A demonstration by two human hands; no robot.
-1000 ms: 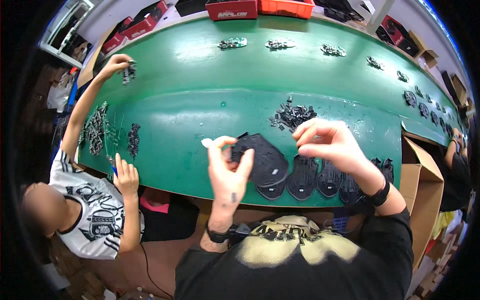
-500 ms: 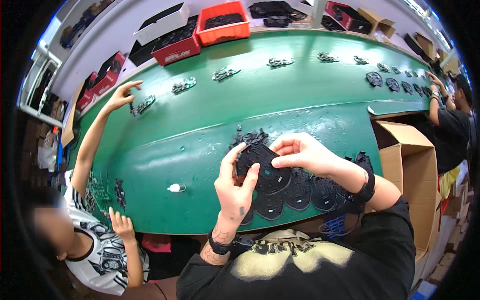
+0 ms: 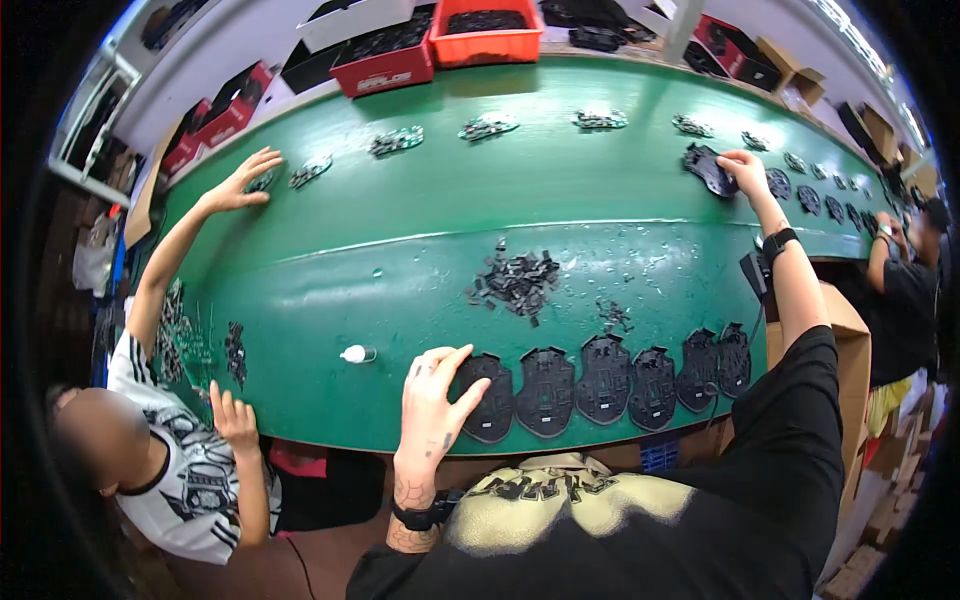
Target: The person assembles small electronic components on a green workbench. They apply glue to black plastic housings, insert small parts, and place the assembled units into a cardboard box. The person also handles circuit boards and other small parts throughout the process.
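Note:
My right hand (image 3: 742,172) reaches out over the far green belt, its fingers pinching the edge of a black plastic mouse base shell (image 3: 710,170). That shell is at the near end of a line of similar black shells (image 3: 808,200). By the bench's near edge, my left hand (image 3: 436,398) has thumb and fingers spread at the left side of the leftmost shell (image 3: 490,402) in a row. Its thumb overlaps that shell; whether it touches is unclear. Several more shells (image 3: 604,380) lie side by side to the right. Beyond them sits a pile of small black pieces (image 3: 515,284).
Green circuit boards (image 3: 398,141) line the far belt. A small white bottle (image 3: 357,354) lies left of my left hand. A co-worker's hand (image 3: 240,184) reaches over the belt at left; another person (image 3: 905,260) works at far right. An orange bin (image 3: 487,46) stands behind; a cardboard box (image 3: 850,350) is at right.
The shell held in both hands has gone with my right hand, far and right onto the belt. My left hand has let go and lowered to the row. The belt's boards have shifted rightward in view.

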